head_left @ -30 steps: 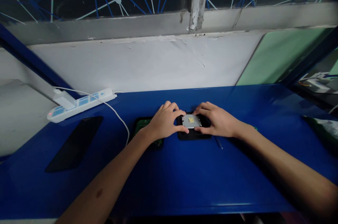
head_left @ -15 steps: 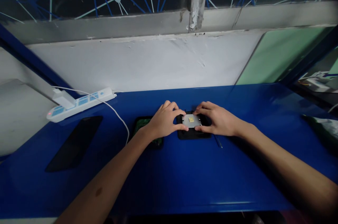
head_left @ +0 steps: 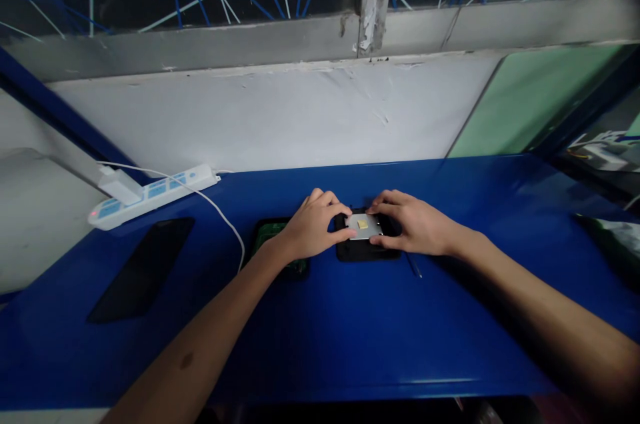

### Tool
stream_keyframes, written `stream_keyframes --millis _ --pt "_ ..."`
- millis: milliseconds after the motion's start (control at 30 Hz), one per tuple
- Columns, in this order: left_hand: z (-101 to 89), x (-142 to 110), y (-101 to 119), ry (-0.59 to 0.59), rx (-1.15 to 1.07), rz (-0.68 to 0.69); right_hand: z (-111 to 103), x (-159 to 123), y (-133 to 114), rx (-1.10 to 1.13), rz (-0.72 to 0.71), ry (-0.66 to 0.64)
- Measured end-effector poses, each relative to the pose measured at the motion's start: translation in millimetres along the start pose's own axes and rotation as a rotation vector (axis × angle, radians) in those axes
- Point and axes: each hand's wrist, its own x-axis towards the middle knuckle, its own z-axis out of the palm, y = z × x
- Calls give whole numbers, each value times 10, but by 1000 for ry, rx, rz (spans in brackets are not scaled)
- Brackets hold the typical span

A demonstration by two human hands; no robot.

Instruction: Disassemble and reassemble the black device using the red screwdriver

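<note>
On the blue table (head_left: 350,337), at its middle, lies a black tray (head_left: 364,251) carrying a small silver metal plate (head_left: 364,226) with a yellow square on top. My left hand (head_left: 309,227) pinches the plate's left edge between thumb and fingers. My right hand (head_left: 415,224) grips the plate's right edge the same way. Both hands rest over the tray. A green circuit board in a second black tray (head_left: 270,237) lies under my left wrist, partly hidden.
A white power strip (head_left: 150,197) with a plugged-in adapter and a white cable (head_left: 220,217) sits at the back left. A dark flat slab (head_left: 143,267) lies at the left. A thin pen-like tool (head_left: 414,269) lies right of the tray. White wall behind.
My thumbs have closed in slightly on the plate, covering more of it. The view has shifted a little. The hands otherwise stay in place.
</note>
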Motion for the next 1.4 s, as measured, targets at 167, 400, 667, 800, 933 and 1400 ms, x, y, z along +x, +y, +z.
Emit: stream_keyframes --millis 167,400,667,800,933,1400 --pt "-15 -4 16 -1 22 3 10 -6 11 7 7 6" --pt "-14 -3 25 -2 28 3 25 -7 9 -9 4 7" --pt "-21 -4 43 -7 -7 4 -2 -14 1 20 -13 -6" --pt "-1 -6 44 -10 15 3 -15 -21 4 42 3 -12" --pt "14 -13 42 -15 27 4 -22 -31 14 58 30 -25" --pt "-36 -17 22 -54 -11 -7 18 -22 -13 17 5 -13"
